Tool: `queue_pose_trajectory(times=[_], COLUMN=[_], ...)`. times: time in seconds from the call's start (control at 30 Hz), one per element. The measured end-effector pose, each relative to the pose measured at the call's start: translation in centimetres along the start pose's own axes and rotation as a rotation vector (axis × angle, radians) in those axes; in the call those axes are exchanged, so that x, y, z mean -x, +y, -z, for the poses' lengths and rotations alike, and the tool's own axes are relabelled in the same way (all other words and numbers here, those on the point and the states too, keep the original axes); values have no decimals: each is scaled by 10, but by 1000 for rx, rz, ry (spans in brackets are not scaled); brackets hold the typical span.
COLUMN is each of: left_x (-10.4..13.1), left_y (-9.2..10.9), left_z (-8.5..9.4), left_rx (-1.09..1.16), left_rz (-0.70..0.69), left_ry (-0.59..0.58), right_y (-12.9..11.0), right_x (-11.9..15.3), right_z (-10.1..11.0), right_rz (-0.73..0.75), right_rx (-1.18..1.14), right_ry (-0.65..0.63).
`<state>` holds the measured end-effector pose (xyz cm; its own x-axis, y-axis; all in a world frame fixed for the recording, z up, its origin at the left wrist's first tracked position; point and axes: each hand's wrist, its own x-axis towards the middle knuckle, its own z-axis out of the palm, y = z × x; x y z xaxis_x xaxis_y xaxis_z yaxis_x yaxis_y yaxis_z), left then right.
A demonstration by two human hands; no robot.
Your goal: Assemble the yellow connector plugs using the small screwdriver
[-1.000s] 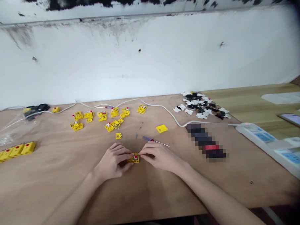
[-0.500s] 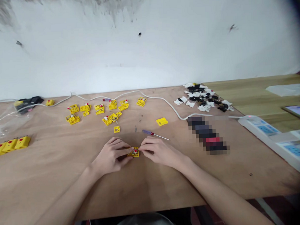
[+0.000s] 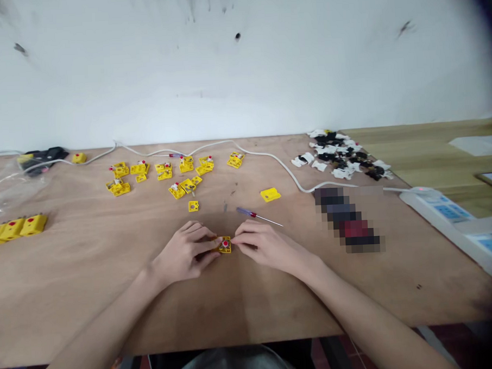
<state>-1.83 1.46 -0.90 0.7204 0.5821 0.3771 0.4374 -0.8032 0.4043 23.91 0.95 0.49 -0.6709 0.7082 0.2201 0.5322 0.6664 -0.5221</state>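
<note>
My left hand (image 3: 189, 249) is closed on a small open yellow plastic housing (image 3: 226, 250) with a red button and a white part inside. Its thumb and fingertips grip the left side of the housing, low over the wooden table. My right hand (image 3: 262, 243) has its thumb and fingers pinched together at the housing's right edge; whatever lies between the fingertips is too small to make out. Just beyond my right hand lies a screwdriver (image 3: 253, 214) with a purple and red handle. A loose yellow cover (image 3: 270, 195) and a small yellow piece (image 3: 193, 206) rest farther out.
Several open yellow housings (image 3: 164, 170) are spread across the back, near a white cable (image 3: 265, 154). Closed yellow units (image 3: 33, 225) line up at left. Black and white pieces (image 3: 342, 156) are piled at back right. A power strip (image 3: 447, 216) and a pixelated object (image 3: 347, 221) occupy the right.
The view has tilted down and turned slightly left, shifting most things in the picture. Both hands stay at the yellow housing, with the right fingertips still at its edge.
</note>
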Motion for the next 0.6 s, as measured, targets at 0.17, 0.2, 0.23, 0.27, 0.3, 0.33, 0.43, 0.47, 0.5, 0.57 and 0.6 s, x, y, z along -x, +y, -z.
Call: queue_pose_trajectory(times=[0.17,0.2,0.23,0.27,0.3,0.33,0.43,0.47,0.5,0.57,0.6], left_x=[-2,-2,-2,-2,-2,-2,-2,-2,-1,-1,-1], left_y=[1,1,1,1,1,1,1,1,1,0,0], left_z=[1,1,1,1,1,1,1,1,1,1,1], left_rx=[-6,0,10,25,41,57,96,106,112,111,106], left_rz=[-11,-5,7,22,39,56,91,102,116,147,160], left_ry=[-19,-19,-15,-11,-8,-6,-14,-19,-25,-41,-49], right_y=[1,2,2,2,2,2,2,2,3,7,10], right_x=[1,1,1,1,0,0,-2,-3,-4,-7,-10], right_z=[-1,-1,-2,-2,-2,-1,1,2,2,2,1], right_rz=[36,40,42,40,36,29,1,-6,-12,-33,-52], right_rx=[26,26,20,13,5,-2,-33,-50,-63,-44,-5], right_ry=[-15,-13,-8,1,10,17,41,59,88,163,201])
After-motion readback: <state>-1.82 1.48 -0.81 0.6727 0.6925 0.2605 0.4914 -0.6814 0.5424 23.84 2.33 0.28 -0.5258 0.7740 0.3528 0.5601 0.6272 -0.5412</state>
